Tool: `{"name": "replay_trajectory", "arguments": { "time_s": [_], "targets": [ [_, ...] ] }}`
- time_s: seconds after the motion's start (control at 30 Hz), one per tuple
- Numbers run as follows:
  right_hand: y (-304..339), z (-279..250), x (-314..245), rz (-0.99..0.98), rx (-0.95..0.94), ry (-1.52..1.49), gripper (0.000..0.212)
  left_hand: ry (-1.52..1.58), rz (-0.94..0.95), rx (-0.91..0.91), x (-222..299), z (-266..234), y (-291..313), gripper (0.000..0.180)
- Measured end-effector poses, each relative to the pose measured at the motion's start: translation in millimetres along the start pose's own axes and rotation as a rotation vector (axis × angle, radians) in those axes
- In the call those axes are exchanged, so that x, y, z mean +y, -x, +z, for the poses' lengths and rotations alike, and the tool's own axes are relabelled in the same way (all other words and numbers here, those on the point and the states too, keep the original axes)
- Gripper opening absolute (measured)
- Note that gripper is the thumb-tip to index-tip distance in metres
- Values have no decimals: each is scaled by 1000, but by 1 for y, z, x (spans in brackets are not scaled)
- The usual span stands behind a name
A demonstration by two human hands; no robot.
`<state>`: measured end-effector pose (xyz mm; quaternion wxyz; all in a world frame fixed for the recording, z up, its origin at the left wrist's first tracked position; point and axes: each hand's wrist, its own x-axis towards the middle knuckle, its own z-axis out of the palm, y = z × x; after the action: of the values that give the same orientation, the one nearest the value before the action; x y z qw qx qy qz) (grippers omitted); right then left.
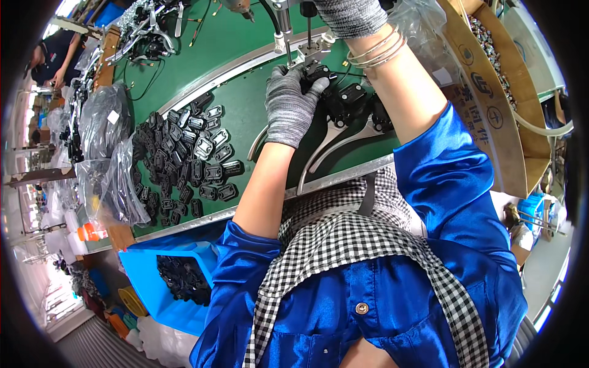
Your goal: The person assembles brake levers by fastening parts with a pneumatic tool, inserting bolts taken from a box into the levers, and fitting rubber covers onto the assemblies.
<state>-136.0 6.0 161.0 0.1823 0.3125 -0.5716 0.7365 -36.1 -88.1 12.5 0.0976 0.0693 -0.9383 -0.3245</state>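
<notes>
My left hand (288,107), in a grey knit glove, is closed around a black housing (318,78) under a metal fixture (310,52). A curved silver lever (258,144) shows below that hand and seems to belong to the same brake lever. At the top edge my right hand (350,18), gloved alike, is up beside the upright tool post (283,21); its fingers are cut off or hidden. Two more brake levers with black housings (346,101) and silver blades (331,144) lie on the green table between my arms.
Many small black rectangular parts (184,150) are heaped left of my left forearm. A blue bin (144,270) with black pieces stands below the table edge. Plastic bags (107,122) line the left side; a cardboard box (491,104) of small metal parts is at right.
</notes>
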Motion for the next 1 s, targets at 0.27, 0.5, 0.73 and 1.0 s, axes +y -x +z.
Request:
{"name": "replay_trajectory", "arguments": {
  "time_s": [0.27, 0.5, 0.73, 1.0],
  "targets": [
    [13, 11, 9, 30, 6, -40, 36, -79, 57, 58, -6, 5, -2, 63],
    [18, 8, 9, 20, 20, -36, 38, -87, 98, 84, -8, 4, -3, 66],
    [23, 7, 6, 32, 30, -37, 39, -79, 105, 27, -3, 1, -2, 63],
    [25, 9, 4, 33, 35, -46, 41, -49, 100, 47, -3, 2, -2, 61]
  ]
}}
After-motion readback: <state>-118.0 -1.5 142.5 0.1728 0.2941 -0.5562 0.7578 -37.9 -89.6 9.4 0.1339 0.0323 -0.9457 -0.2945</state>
